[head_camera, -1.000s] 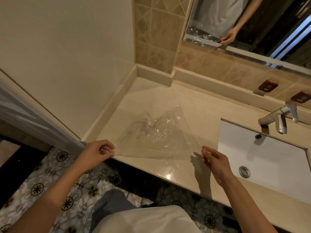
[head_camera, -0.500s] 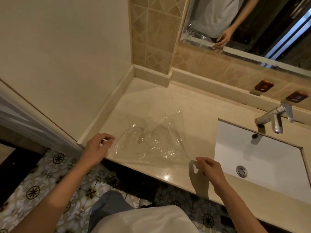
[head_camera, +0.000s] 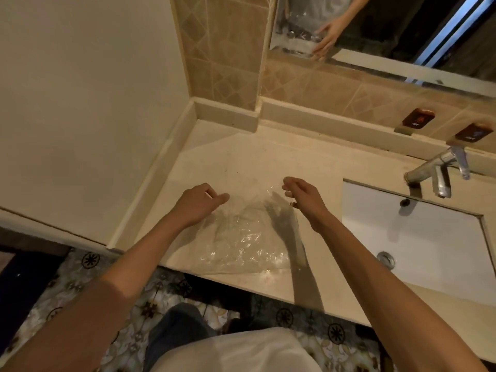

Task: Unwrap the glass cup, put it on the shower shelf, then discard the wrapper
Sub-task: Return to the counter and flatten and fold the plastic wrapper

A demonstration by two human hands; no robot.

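The clear plastic wrapper (head_camera: 241, 245) lies crumpled and folded over on the beige counter (head_camera: 316, 167), its near edge at the counter's front lip. My left hand (head_camera: 197, 206) is over the wrapper's far left part, fingers curled, pinching its edge. My right hand (head_camera: 303, 197) is over the far right corner, where a bit of plastic shows at the curled fingertips. No glass cup is in view.
A white sink (head_camera: 418, 237) with a chrome tap (head_camera: 434, 173) is set into the counter on the right. A mirror (head_camera: 389, 30) hangs above the tiled back wall. A plain wall (head_camera: 88, 103) closes off the left. Patterned floor tiles (head_camera: 88, 264) show below the counter.
Both hands have moved forward from the counter's front edge towards the wall, carrying the wrapper's near corners so that the sheet folds over itself. The hands are closer together.
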